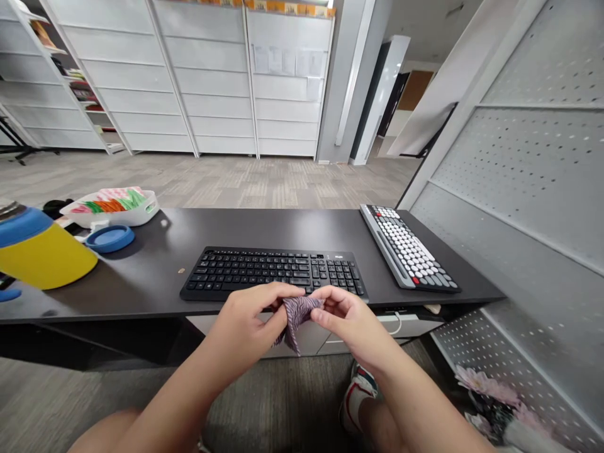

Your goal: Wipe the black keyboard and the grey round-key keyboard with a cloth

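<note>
Between my two hands is a small striped cloth [298, 314], purple-grey and white, with a corner hanging down past the desk's front edge. My left hand [255, 314] is closed on its left side, thumb in front and fingers partly hidden behind the fabric. On the other side, my right hand [346, 314] pinches the cloth between thumb and fingers. Just beyond both hands a black keyboard [278, 272] lies flat on the desk, its front edge partly covered by my fingers.
A grey-and-white keyboard [408, 248] lies angled at the dark desk's [274, 225] right. To the left are a yellow-and-blue container [42, 251], a blue lid [110, 238] and a white basket [136, 217] of colourful items. A perforated panel [533, 163] borders the right side.
</note>
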`<state>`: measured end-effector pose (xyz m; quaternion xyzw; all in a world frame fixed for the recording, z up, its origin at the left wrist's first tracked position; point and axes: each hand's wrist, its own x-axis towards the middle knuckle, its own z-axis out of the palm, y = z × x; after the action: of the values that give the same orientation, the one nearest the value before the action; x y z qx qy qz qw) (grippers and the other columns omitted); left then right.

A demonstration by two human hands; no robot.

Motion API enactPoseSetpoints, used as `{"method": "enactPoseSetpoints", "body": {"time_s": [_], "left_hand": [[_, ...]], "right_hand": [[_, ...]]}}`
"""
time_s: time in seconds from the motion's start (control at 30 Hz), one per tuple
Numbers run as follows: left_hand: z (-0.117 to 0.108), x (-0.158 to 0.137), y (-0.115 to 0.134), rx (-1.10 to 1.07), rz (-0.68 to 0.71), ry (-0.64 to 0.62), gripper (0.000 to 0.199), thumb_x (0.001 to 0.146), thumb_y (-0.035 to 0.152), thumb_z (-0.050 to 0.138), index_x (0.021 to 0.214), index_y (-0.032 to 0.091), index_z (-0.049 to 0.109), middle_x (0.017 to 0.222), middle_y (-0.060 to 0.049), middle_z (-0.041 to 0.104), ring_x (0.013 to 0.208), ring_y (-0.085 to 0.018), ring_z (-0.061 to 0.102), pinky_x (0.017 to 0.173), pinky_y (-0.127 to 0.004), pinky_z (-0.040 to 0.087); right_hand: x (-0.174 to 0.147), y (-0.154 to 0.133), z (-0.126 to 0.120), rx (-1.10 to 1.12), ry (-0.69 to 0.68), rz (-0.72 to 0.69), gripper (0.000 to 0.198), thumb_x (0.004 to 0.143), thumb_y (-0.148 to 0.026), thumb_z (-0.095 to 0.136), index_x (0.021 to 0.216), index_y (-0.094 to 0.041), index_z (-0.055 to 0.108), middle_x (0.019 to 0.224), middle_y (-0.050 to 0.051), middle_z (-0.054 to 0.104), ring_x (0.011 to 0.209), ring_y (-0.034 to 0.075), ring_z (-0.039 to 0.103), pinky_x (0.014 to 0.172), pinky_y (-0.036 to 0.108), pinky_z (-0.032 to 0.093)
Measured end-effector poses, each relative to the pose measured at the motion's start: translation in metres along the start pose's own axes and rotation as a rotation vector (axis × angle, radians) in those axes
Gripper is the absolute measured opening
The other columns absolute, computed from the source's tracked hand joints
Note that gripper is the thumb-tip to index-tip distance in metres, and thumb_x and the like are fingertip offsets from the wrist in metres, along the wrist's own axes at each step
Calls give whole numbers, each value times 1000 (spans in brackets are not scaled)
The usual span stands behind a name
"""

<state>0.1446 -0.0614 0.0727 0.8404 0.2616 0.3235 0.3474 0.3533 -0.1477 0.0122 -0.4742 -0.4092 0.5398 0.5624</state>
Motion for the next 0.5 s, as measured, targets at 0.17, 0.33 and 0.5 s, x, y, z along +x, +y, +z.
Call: {"method": "enactPoseSetpoints", "body": {"time_s": [0.17,0.33,0.5], "left_hand": [[-2,3,-4,-405,-337,-54,20,97,30,68,112,22,78,101,-4,81,90,-18,76,84,-29,60],[10,4,-11,-703,-399,-182,34,98,46,71,117,18,76,110,-9,80,99,-21,74,93,-36,60],[18,6,-14,-564,-419,-170,26,93,42,78,100,17,75,96,-5,78,89,-18,73,84,-30,59]], "right_hand": [[-4,-2,1,93,66,-63,25,89,-43,86,97,-23,73,90,-1,65,83,14,58,79,29,47],[-3,-3,6,254,122,-38,28,90,-45,84,96,-24,67,82,-3,60,72,12,51,66,26,42],[-2,-7,12,283,137,-22,33,86,-48,87,97,-23,70,88,-1,67,79,13,59,72,27,49]]}}
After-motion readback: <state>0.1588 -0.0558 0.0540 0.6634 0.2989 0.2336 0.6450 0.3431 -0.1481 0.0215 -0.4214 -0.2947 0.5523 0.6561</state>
